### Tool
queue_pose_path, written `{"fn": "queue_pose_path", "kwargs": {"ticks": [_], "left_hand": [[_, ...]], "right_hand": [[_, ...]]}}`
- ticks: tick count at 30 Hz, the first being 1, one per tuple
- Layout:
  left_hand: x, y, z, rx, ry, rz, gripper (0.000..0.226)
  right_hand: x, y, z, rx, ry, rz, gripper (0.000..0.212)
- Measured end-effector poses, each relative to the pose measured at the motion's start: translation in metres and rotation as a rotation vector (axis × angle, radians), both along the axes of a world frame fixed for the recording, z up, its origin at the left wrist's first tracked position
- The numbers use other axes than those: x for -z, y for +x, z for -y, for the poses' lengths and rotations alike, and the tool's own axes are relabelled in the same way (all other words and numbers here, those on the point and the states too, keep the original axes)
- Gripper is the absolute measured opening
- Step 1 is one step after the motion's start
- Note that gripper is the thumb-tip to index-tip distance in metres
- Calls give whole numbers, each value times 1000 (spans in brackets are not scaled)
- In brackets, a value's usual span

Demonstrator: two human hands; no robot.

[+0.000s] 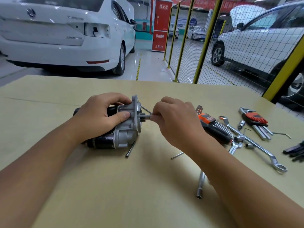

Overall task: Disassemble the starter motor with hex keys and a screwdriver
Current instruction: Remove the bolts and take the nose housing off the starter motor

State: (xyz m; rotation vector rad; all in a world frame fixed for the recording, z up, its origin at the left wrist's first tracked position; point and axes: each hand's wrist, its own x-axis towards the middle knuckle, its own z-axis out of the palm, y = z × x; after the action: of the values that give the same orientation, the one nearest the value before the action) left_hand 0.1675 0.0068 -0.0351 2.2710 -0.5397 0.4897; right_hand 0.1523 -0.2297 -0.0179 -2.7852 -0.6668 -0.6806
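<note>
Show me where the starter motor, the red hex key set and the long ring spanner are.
starter motor (pixel 126 134), head view, on its silver housing.
red hex key set (pixel 255 118), head view, on its red holder.
long ring spanner (pixel 256 143), head view, on its shaft.

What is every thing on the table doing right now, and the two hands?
starter motor: lying on its side, held.
left hand: grips the starter motor.
right hand: pinches a hex key.
hex key: tip at the motor's end face.
long bolt: lying loose beside the motor.
hex key set: lying unused.
ring spanner: lying flat, untouched.
</note>
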Motion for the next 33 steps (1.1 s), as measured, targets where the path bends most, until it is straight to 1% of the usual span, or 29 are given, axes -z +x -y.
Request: {"fn": "queue_pose_path", "kwargs": {"ticks": [2,6,11,15,17,20,24,26,29,31,33], "left_hand": [[0,1,-1,3,2,-3,38],[1,2,-1,14,-10,-7,28],[1,1,0,9,-3,5,31],[1,2,-2,15,-11,-1,31],[2,2,-2,18,-16,-8,31],[3,1,-2,24,-17,-17,32],[4,2,-3,13,-20,-10,28],[4,3,-2,4,-14,3,26],[4,4,0,3,-12,12,26],[4,3,0,9,-19,12,26],[4,4,0,14,-21,15,26]], "right_hand": [[1,2,1,-30,25,-31,20],[3,4,2,-116,132,-121,18],[5,2,-1,-97,77,-138,23],[3,-1,-2,17,-18,-25,24],[3,-2,-2,28,-26,32,22],[4,-1,-2,-8,23,57,14],[5,2,-3,-135,132,-61,12],[6,2,-4,-165,173,-64,14],[8,3,-6,-146,150,-78,23],[8,3,-8,-136,108,-88,24],[8,3,-8,-90,44,-35,22]]}}
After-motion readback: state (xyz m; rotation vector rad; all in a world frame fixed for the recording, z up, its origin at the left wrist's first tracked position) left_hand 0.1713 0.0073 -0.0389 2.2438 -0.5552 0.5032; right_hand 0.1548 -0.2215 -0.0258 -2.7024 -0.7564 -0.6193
